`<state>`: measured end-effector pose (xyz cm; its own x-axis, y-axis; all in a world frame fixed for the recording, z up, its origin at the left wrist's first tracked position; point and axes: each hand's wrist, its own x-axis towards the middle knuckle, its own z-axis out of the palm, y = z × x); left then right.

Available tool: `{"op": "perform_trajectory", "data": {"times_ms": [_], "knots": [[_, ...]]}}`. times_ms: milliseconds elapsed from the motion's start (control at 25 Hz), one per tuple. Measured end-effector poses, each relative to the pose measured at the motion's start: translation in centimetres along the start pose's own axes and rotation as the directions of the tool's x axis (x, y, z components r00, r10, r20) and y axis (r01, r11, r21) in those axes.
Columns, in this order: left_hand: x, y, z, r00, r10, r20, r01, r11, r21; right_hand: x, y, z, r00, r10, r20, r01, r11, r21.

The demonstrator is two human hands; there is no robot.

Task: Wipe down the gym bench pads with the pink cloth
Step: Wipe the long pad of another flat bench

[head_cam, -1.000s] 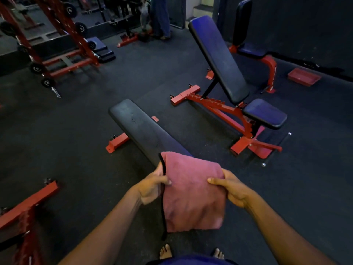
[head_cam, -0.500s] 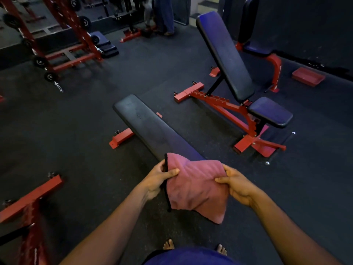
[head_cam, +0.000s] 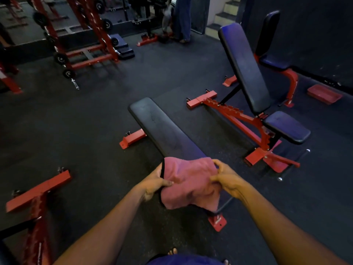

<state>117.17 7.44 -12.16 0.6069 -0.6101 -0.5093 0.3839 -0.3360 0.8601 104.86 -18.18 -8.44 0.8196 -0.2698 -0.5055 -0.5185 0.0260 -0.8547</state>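
Observation:
The pink cloth (head_cam: pixel 191 183) with a black edge is bunched between both hands, above the near end of the flat bench pad (head_cam: pixel 162 129). My left hand (head_cam: pixel 154 183) grips the cloth's left side with the thumb over it. My right hand (head_cam: pixel 227 178) pinches its right side, fingers curled. The flat pad is black and runs away to the upper left on a red frame. To the right stands an incline bench with a raised back pad (head_cam: pixel 244 69) and a small seat pad (head_cam: pixel 287 128).
A red frame foot (head_cam: pixel 217 223) sits on the floor just under the cloth. Red rack parts (head_cam: pixel 38 190) lie at the left. A red rack with weight plates (head_cam: pixel 63 58) stands at the back left. A person's legs (head_cam: pixel 182 18) are at the far back.
The cloth has gone from hanging flat to gathered into a bunch between my hands. Both hands have come closer together, and the view has shifted nearer the flat bench.

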Motion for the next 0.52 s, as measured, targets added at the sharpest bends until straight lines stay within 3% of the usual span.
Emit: {"op": "perform_trajectory", "data": {"times_ms": [80,160,240,320,400,520], "knots": [[-0.1,3.0,-1.8,0.972,0.180,-0.152,-0.184,0.983,-0.014,1.1,-4.6,1.6,0.963,-0.255,-0.083,0.249,0.965,-0.083],[-0.4,7.1,-4.1,0.896,0.365,-0.254,-0.386,0.922,-0.038,1.5,-10.0,2.6,0.870,-0.480,-0.114,0.467,0.876,-0.120],[-0.9,10.5,-6.1,0.869,0.459,-0.184,-0.470,0.883,-0.016,1.5,-13.2,2.7,0.808,-0.570,-0.147,0.557,0.821,-0.125],[-1.3,12.1,-7.5,0.886,0.454,-0.100,-0.443,0.889,0.113,1.9,-14.1,3.0,0.809,-0.559,-0.181,0.549,0.829,-0.110],[-0.8,12.7,-8.1,0.889,0.436,-0.139,-0.402,0.889,0.217,3.2,-13.9,3.7,0.849,-0.478,-0.226,0.462,0.878,-0.121],[-0.5,14.8,-8.5,0.954,0.242,-0.176,-0.232,0.970,0.076,4.8,-14.9,3.9,0.953,-0.184,-0.242,0.180,0.983,-0.038]]}}
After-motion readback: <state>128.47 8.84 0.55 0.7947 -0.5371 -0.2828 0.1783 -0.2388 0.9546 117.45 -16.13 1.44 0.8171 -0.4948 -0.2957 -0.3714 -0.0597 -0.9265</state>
